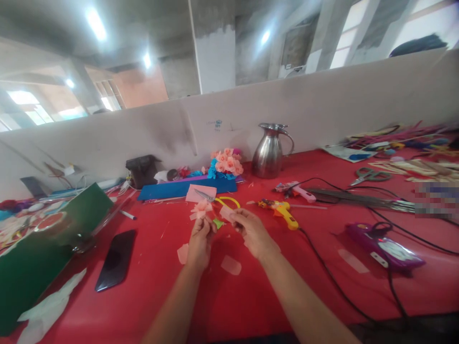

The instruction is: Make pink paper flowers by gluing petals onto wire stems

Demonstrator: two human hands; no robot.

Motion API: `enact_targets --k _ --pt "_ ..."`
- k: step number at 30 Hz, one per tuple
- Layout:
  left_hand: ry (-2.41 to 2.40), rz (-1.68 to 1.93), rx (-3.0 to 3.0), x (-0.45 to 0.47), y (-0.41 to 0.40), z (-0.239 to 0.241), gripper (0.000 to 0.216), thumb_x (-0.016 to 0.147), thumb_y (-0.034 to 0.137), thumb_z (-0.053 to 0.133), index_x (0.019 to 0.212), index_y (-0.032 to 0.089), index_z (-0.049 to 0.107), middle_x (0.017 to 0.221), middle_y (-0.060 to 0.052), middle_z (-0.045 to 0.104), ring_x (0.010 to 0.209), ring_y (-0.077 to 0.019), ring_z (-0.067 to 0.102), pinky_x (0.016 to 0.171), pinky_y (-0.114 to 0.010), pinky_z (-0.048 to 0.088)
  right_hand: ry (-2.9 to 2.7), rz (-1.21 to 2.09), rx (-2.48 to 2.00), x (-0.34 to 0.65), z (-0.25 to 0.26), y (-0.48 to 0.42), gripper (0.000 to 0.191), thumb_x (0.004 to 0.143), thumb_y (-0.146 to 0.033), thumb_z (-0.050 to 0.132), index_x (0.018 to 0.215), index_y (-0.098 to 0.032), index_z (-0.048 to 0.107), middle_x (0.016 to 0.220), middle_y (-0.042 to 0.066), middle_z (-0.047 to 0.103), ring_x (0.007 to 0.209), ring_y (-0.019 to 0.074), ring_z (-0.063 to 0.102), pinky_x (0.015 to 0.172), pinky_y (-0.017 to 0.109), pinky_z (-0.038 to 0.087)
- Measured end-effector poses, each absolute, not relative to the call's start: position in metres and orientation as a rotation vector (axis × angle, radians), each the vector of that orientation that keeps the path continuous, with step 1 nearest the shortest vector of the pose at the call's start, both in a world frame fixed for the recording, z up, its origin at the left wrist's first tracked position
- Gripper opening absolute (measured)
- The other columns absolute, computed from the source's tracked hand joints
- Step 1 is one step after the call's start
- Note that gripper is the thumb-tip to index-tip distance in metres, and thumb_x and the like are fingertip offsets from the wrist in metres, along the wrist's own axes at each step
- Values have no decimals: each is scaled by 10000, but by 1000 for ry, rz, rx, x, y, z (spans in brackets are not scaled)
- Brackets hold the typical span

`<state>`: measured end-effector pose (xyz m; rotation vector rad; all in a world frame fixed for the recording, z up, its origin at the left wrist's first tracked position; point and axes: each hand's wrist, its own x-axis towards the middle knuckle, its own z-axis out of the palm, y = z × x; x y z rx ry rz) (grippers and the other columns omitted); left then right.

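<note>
My left hand (201,239) is closed around the base of a peach paper flower (201,208), held upright above the red table. Between the thumb and fingers of my right hand (253,229) is a small peach paper petal (226,213), a short gap from the flower. Just beyond lie scissors (226,198) with yellow handles, their blades over a pink paper piece (195,192). A loose petal (231,265) rests below my hands, and another petal (182,253) is partly beside my left wrist. A green scrap (218,223) shows between the hands.
A yellow glue gun (283,212) and a pink glue gun (301,192) lie right, their cords trailing. Behind stand a steel jug (268,152) and a bunch of peach flowers (228,162). A phone (116,260) lies left; a purple power strip (385,248) sits right.
</note>
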<state>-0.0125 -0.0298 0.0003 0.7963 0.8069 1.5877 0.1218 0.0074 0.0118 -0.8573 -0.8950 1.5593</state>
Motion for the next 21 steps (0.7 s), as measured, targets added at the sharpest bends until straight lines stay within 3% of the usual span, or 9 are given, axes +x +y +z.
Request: enact_targets --k 11,21 --pt "842 1578 866 -9 -26 -5 243 736 370 603 695 181 456 613 42 416 574 -83 381 607 -215 348 -805 1778 -731 110 28 -16 149 614 -233 685 595 -170 552 579 -29 565 521 72 462 517 203 344" --pt "805 1562 836 -9 -29 -3 235 736 357 613 692 181 463 621 44 400 581 -75 379 603 -196 363 -740 1700 -822 104 31 -18 171 580 -230 668 558 -164 512 543 -39 523 521 71 447 513 203 324"
